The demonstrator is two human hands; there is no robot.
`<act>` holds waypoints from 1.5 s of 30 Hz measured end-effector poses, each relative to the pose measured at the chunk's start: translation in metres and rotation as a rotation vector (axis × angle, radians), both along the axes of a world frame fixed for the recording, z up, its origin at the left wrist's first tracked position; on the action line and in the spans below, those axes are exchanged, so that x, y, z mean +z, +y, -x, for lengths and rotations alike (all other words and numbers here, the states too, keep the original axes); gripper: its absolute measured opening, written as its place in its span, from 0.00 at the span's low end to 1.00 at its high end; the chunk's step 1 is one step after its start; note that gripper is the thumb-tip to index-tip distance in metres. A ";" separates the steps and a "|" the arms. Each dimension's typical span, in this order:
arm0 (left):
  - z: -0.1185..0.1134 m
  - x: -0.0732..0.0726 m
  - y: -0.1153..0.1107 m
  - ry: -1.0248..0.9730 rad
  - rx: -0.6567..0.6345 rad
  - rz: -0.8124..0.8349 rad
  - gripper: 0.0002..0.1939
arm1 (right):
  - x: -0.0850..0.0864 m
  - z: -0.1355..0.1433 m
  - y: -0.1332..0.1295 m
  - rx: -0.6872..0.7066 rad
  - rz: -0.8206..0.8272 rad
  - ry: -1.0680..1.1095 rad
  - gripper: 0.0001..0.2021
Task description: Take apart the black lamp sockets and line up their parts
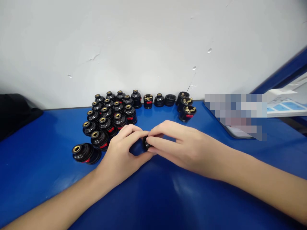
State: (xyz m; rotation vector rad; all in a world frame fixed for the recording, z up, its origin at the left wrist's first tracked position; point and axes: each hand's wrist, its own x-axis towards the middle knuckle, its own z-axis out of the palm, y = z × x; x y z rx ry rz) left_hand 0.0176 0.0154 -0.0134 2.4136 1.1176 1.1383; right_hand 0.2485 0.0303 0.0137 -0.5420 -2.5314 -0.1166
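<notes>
My left hand (pixel 126 143) and my right hand (pixel 183 145) meet over the middle of the blue table. Between their fingertips is a black lamp socket (pixel 145 143), mostly covered by the fingers, so I cannot see if it is whole. Left of my left hand stand several black lamp sockets with brass-ringed tops and red switches, the nearest one (pixel 83 153) tilted. Beyond the hands are an open socket base (pixel 148 101) with brass contacts, a domed cap (pixel 159 100) and a black ring (pixel 170 100). More open bases (pixel 187 113) stand to their right.
A white wall (pixel 148 44) rises behind the blue table (pixel 153 204). On the right lies a flat dark-edged item (pixel 240 132), its face pixelated. Past it is a white box-like thing (pixel 283 95) by a blue frame. Black cloth (pixel 18 113) lies at far left.
</notes>
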 end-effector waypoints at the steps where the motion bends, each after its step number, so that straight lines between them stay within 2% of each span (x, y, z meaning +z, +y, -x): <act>1: 0.000 0.000 0.000 -0.008 0.001 0.000 0.15 | 0.001 0.000 0.000 -0.002 0.007 -0.007 0.11; 4: -0.001 0.000 0.001 -0.016 0.020 -0.012 0.17 | 0.007 -0.001 0.003 0.002 0.039 0.031 0.12; 9: 0.000 0.000 0.001 0.000 0.057 -0.015 0.33 | 0.031 -0.006 0.021 -0.047 0.062 0.142 0.10; 11: 0.000 -0.001 0.000 -0.010 0.061 -0.015 0.35 | 0.041 -0.009 0.032 -0.076 0.086 0.182 0.08; 14: 0.001 -0.002 0.000 -0.014 0.060 -0.013 0.31 | 0.049 -0.012 0.049 -0.123 0.124 0.203 0.07; 18: 0.000 0.002 -0.001 0.009 0.040 -0.015 0.23 | 0.052 -0.015 0.076 -0.195 0.023 0.128 0.08; 23: -0.001 0.005 -0.003 0.058 -0.026 -0.002 0.17 | 0.046 -0.018 0.110 -0.286 -0.040 -0.004 0.09; 28: 0.000 0.005 -0.003 0.056 -0.036 -0.014 0.14 | 0.039 -0.019 0.130 -0.318 -0.037 -0.055 0.10; 36: -0.001 0.004 -0.002 0.056 -0.038 -0.039 0.12 | 0.045 -0.017 0.135 -0.372 0.073 -0.175 0.12; 45: 0.000 0.004 -0.002 0.052 -0.034 -0.064 0.11 | 0.050 -0.010 0.128 -0.450 0.080 -0.251 0.12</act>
